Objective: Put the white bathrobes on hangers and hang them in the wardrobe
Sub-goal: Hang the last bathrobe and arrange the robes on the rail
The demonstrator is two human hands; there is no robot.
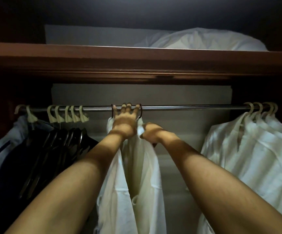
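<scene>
Head view dim overall. Light comes from above, brightest on the pillow (204, 39) on the upper shelf (136, 54). Corners fall to near black. Shelf shadow bands both forearms. Left hand (125, 120) slightly motion-blurred. Wide-angle bowing bends the shelf edge.

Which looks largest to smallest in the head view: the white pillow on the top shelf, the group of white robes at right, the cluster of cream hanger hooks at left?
1. Group of white robes at right, though nearness to the camera inflates it.
2. White pillow.
3. Cluster of cream hanger hooks.
</scene>
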